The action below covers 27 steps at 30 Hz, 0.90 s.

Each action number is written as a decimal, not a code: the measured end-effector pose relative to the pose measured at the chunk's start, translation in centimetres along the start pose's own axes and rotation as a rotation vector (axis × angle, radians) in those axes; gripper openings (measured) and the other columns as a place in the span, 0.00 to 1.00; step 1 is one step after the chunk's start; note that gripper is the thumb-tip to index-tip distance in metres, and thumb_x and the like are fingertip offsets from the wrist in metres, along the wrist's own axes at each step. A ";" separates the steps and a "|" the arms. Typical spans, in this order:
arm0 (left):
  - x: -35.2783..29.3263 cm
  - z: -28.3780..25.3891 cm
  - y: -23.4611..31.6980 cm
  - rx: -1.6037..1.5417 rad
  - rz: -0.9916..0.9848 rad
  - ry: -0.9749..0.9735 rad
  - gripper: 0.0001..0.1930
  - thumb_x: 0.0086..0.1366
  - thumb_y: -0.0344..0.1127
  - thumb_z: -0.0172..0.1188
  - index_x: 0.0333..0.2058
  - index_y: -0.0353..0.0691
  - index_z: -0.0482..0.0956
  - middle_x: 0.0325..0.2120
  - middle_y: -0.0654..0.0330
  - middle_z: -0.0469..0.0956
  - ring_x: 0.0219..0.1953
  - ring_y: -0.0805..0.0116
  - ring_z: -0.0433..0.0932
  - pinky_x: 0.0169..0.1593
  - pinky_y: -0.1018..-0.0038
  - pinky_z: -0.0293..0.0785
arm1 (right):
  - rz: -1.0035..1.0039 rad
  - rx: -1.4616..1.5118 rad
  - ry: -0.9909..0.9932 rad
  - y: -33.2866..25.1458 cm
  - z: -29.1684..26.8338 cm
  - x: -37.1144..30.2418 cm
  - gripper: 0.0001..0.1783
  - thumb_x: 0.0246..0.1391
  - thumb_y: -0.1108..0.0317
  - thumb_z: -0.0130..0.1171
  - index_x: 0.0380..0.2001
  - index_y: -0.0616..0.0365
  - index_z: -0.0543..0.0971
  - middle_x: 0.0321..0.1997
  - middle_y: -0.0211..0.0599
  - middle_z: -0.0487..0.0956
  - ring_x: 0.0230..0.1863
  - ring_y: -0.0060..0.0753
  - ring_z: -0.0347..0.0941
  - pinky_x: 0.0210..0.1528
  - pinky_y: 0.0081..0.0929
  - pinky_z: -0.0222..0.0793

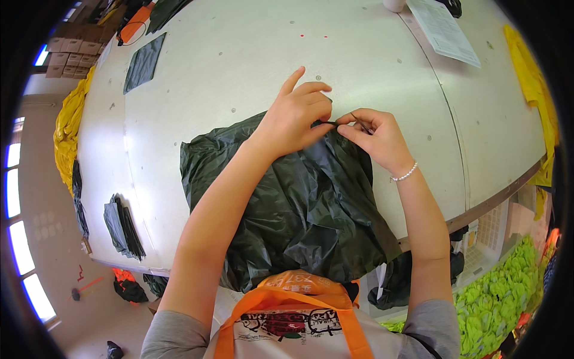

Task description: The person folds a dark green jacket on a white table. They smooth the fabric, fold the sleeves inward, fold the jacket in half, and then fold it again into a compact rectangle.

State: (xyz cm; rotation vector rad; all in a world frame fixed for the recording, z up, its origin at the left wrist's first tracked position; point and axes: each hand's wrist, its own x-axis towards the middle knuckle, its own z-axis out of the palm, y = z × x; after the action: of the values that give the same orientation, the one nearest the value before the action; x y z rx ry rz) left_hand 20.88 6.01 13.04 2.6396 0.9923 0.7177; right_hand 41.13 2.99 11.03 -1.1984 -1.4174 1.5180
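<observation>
A crumpled, shiny dark green piece of fabric point(299, 203) spreads over the near part of the table, its lower edge against my front. Above its far edge, my left hand point(297, 116) pinches a thin black cord point(326, 122) between thumb and bent fingers, with the index finger raised away. Close beside it, my right hand point(379, 134) grips the same cord between thumb and forefinger. A thin dark loop or tail shows among the right fingers; its shape is too small to make out.
The pale table point(197, 78) bears a flat dark pouch point(144, 63), a folded dark stack point(124, 227) and paper sheets point(445, 31). Yellow fabric point(75, 125) hangs over the left edge, more point(532, 90) at the right. Lime-green pieces point(496, 299) lie piled below right.
</observation>
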 end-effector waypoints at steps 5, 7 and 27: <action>-0.6 -0.5 0.6 0.181 0.061 0.146 0.11 0.41 0.34 0.70 0.23 0.46 0.76 0.25 0.69 0.76 0.39 0.68 0.73 0.57 0.55 0.60 | -0.094 -0.314 0.018 -2.0 0.5 0.8 0.08 0.49 0.69 0.62 0.22 0.62 0.79 0.20 0.22 0.73 0.21 0.12 0.60 0.24 0.15 0.56; -0.9 -0.8 1.0 0.231 0.048 0.221 0.11 0.39 0.35 0.71 0.23 0.48 0.76 0.25 0.71 0.76 0.37 0.68 0.72 0.52 0.60 0.60 | 0.022 -0.091 -0.030 -1.9 0.4 1.3 0.08 0.50 0.69 0.61 0.22 0.62 0.77 0.20 0.24 0.73 0.19 0.13 0.59 0.22 0.15 0.54; -3.2 2.0 1.4 0.172 -0.202 0.500 0.11 0.35 0.33 0.73 0.19 0.49 0.78 0.28 0.70 0.73 0.38 0.66 0.68 0.45 0.68 0.56 | -0.068 -0.014 0.043 1.8 1.4 -1.9 0.12 0.62 0.62 0.52 0.35 0.62 0.70 0.26 0.27 0.70 0.28 0.16 0.62 0.32 0.17 0.62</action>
State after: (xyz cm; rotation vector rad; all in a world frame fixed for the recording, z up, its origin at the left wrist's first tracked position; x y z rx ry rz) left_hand 20.61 2.78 10.73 2.4925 1.4817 1.3325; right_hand 40.57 0.53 9.46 -1.1729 -1.4283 1.4305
